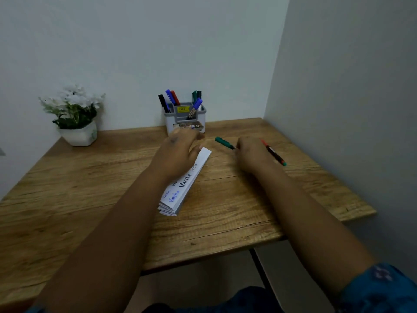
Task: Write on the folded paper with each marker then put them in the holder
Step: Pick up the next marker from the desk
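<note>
reaching at the green marker, the right hand pinches its near end; its long axis points toward ten o'clock. left hand lies flat on the folded paper.

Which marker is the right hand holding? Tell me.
The green-capped marker, gripped by the right hand at its lower end. The red-tipped marker lies loose on the table beside that hand; the rest stand in the grey holder.

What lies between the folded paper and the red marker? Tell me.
In the head view, the right hand lies between folded paper and red marker, gripping a green marker.
</note>
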